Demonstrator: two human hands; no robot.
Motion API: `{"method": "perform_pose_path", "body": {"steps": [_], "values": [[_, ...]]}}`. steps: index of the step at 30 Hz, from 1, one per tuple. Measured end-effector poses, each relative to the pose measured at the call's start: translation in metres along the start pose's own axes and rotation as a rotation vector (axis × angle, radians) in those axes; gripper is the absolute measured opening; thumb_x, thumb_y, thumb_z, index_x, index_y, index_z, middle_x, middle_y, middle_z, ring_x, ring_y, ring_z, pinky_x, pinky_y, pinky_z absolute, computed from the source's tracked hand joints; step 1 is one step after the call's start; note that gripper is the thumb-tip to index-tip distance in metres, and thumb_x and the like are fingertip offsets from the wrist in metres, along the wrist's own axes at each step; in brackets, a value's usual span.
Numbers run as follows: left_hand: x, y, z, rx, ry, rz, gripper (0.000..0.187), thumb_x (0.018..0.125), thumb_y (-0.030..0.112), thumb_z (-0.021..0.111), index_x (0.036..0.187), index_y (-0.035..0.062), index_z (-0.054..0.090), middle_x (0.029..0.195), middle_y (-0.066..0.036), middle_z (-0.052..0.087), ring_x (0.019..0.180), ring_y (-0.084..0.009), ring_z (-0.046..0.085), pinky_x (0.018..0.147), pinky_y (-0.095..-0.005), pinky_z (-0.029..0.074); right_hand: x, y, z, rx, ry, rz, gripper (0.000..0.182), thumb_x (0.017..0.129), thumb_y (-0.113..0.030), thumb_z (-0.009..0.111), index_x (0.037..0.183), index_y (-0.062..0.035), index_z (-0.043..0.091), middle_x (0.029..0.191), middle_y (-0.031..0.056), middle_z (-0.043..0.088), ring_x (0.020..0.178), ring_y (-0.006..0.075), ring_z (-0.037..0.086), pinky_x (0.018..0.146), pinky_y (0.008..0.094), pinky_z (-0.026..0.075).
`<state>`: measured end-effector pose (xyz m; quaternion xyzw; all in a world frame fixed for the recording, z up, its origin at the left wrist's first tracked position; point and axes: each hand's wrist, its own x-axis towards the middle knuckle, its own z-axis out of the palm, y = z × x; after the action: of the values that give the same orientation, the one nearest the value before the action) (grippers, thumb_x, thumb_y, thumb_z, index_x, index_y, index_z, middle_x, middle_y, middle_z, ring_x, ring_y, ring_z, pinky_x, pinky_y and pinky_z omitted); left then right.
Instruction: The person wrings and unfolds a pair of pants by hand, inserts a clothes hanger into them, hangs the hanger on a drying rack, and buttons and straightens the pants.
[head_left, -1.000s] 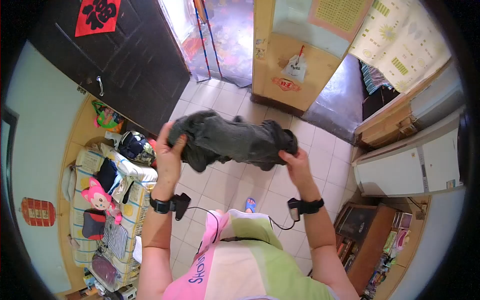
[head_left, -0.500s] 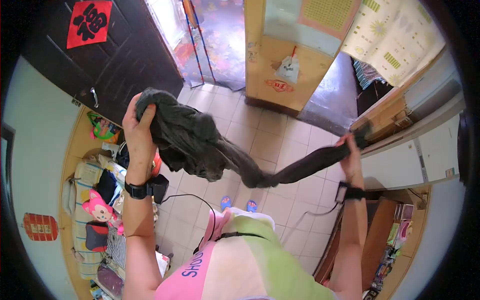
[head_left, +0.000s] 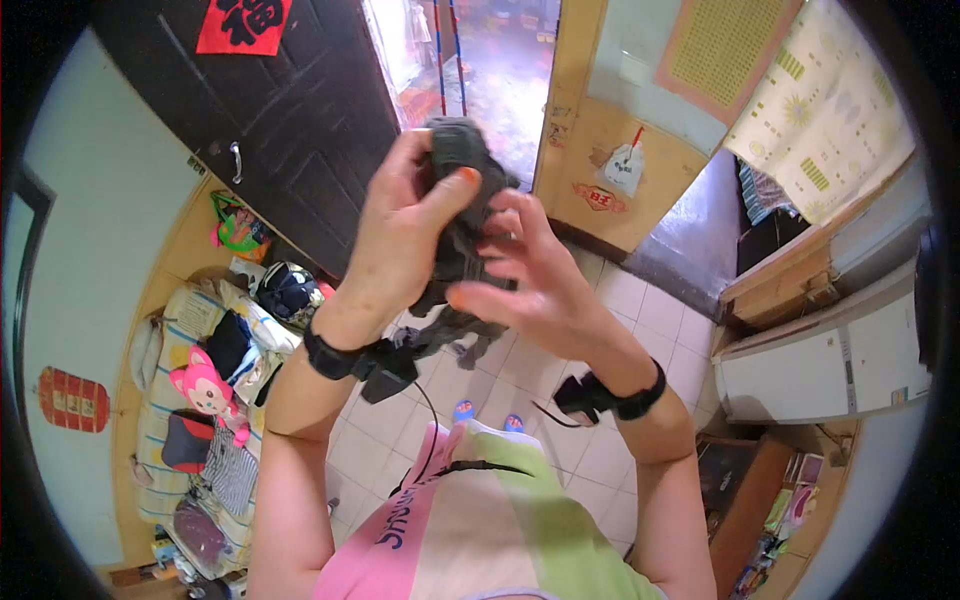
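Observation:
A dark grey stretchy garment (head_left: 458, 145), much like leggings, hangs bunched in front of my chest. My left hand (head_left: 400, 235) grips its upper edge, thumb pressed on the near side and fingers behind. Just right of the cloth is my right hand (head_left: 545, 270), its slightly blurred fingers spread and curved towards the fabric; whether the fingertips touch it is hard to tell. Both hands partly cover the garment, and its lower folds (head_left: 455, 330) dangle below them. Black straps with small boxes sit on both wrists.
A dark door (head_left: 290, 120) stands at the left beside a bright doorway. Along the left wall, a couch holds clothes and a pink plush toy (head_left: 205, 385). To the right are a white fridge (head_left: 800, 375) and a brown cabinet (head_left: 745, 490). Tiled floor (head_left: 375, 440) lies below.
The garment was stretched wide between both hands; now it is gathered up in the centre. My right hand has let go of its far end and come left, close to my left hand.

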<state>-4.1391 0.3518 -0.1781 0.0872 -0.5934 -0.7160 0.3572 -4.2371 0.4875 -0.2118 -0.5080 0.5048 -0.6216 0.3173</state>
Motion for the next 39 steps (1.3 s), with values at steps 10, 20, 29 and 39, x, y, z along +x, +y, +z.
{"method": "perform_pose_path", "body": {"steps": [10, 20, 29, 39], "values": [[-0.015, 0.024, -0.038, 0.478, -0.309, 0.405, 0.053, 0.079, -0.009, 0.050, 0.132, -0.0022, 0.057, 0.145, -0.017, 0.044, 0.134, -0.0272, 0.044, 0.111, -0.0355, 0.035, 0.046, -0.020, 0.000, -0.221, 0.261, -0.078, 0.025, 0.089, -0.008, 0.049, 0.112, 0.0017, 0.053, 0.095, 0.0095, 0.062, 0.081, 0.0162, 0.059, 0.072, 0.0332, 0.050], [-0.022, 0.013, -0.053, 0.730, -0.235, 0.646, 0.052, 0.076, -0.010, 0.055, 0.126, 0.0017, 0.059, 0.141, -0.020, 0.045, 0.135, -0.0350, 0.042, 0.115, -0.0398, 0.030, 0.049, -0.059, 0.001, -0.614, 0.046, -0.141, 0.026, 0.085, -0.008, 0.060, 0.109, 0.0005, 0.061, 0.084, 0.0103, 0.065, 0.076, 0.0186, 0.063, 0.067, 0.0332, 0.053], [-0.135, -0.196, -0.115, 1.025, -0.058, -0.403, 0.054, 0.077, 0.028, 0.081, 0.118, 0.0061, 0.053, 0.119, -0.022, 0.056, 0.115, -0.0378, 0.056, 0.091, -0.0450, 0.050, 0.025, -0.085, -0.037, -0.366, 0.264, 0.152, 0.025, 0.080, 0.005, 0.054, 0.100, -0.0043, 0.066, 0.073, 0.0022, 0.061, 0.051, 0.0101, 0.055, 0.039, 0.0233, 0.042], [-0.082, -0.105, -0.165, -0.045, 0.328, -0.373, 0.028, 0.092, -0.005, 0.039, 0.105, 0.0063, 0.061, 0.086, -0.005, 0.066, 0.065, -0.0120, 0.065, 0.048, -0.0270, 0.050, -0.025, -0.035, -0.116, -0.555, 0.097, 0.406, 0.019, 0.080, -0.006, 0.067, 0.099, -0.0014, 0.067, 0.075, 0.0042, 0.062, 0.067, 0.0118, 0.059, 0.053, 0.0281, 0.048]]}}
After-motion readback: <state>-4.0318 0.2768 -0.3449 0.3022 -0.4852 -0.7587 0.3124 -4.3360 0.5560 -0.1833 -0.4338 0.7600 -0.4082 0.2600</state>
